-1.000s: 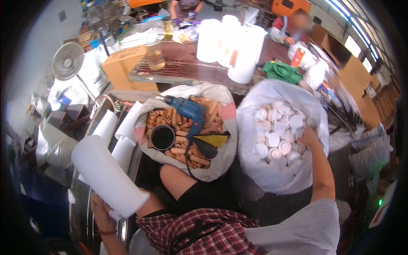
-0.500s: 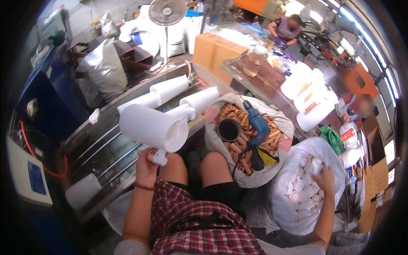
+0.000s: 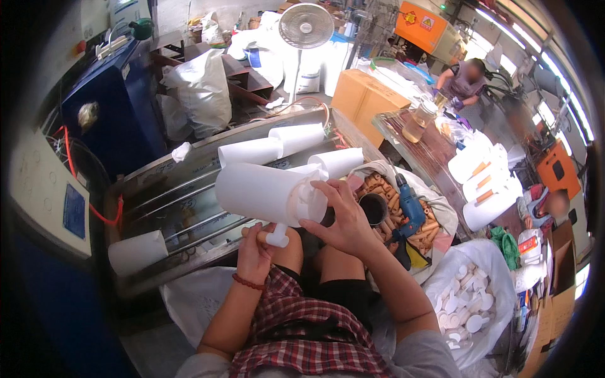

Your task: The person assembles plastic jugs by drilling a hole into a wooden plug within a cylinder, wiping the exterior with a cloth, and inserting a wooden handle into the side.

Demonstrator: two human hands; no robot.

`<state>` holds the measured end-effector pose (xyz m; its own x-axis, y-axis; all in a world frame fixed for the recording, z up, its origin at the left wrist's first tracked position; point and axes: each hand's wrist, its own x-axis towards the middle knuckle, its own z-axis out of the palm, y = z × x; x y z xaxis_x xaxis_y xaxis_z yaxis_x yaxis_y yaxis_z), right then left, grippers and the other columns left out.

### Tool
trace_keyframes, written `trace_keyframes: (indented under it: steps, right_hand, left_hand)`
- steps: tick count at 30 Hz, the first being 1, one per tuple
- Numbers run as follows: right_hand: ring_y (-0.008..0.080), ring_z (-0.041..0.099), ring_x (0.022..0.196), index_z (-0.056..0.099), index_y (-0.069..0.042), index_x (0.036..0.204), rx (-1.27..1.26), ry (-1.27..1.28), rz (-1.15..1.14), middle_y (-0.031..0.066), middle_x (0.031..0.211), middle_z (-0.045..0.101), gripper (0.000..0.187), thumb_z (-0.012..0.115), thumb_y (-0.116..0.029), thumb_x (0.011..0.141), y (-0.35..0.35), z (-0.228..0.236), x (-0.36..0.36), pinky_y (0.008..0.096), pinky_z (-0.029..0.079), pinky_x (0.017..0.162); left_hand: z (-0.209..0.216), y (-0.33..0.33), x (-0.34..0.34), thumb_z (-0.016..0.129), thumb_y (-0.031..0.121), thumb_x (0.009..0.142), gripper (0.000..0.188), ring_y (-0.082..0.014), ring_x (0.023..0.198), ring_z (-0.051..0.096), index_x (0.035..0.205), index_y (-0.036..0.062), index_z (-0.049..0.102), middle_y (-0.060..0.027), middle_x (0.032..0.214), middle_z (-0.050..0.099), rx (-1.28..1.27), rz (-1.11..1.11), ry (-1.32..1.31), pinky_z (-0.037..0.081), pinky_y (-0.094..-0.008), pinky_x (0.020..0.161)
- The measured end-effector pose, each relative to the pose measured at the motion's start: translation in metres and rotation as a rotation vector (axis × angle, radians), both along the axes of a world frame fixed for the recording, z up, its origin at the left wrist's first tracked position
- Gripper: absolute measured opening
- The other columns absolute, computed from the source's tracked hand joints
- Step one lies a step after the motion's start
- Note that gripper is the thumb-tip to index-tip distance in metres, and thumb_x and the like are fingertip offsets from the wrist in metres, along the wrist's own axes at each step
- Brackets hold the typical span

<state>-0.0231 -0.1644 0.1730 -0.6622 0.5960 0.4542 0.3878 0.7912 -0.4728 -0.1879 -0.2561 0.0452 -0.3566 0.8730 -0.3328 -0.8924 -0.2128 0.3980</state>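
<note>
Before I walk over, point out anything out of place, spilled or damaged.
The blue power drill lies on light-brown tubular pieces in the open off-white sack, an odd resting place for a tool. No spill or damage stands out.

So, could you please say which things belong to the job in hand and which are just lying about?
Likely job: white cylinder, right hand at its end; tan handle, in left hand; bag of white pieces; sack of tan tubes.

Seemingly lying about: standing fan, green cloth, cardboard box.

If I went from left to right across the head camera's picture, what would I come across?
Pale control panel, lone white cylinder, left hand, right hand, blue drill, plastic bag of pale pieces.
</note>
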Motion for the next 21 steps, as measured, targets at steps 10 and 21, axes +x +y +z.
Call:
trace_keyframes:
  steps: [10,21]
  right_hand:
    - [0.0310,0.060,0.091,0.050,-0.006,0.118,0.026,-0.065,-0.086,0.0150,0.105,0.053,0.060,0.077,-0.031,0.071,0.006,-0.008,-0.004,0.0385,0.049,0.078]
    - [0.0296,0.062,0.073,0.060,-0.003,0.087,0.012,0.063,-0.390,0.0137,0.079,0.061,0.026,0.058,-0.029,0.087,0.022,-0.012,-0.002,0.0367,0.048,0.065]
  left_hand:
    - [-0.001,-0.003,-0.001,0.053,0.016,0.092,0.015,-0.0214,0.092,0.063,0.102,0.0044,0.054,-0.0136,0.100,0.064,-0.023,-0.032,0.059,0.056,-0.0334,0.077]
    - [0.001,-0.009,0.002,0.053,0.016,0.092,0.014,-0.0194,0.087,0.064,0.099,0.0040,0.055,-0.0127,0.098,0.065,0.020,-0.010,0.057,0.055,-0.0295,0.072]
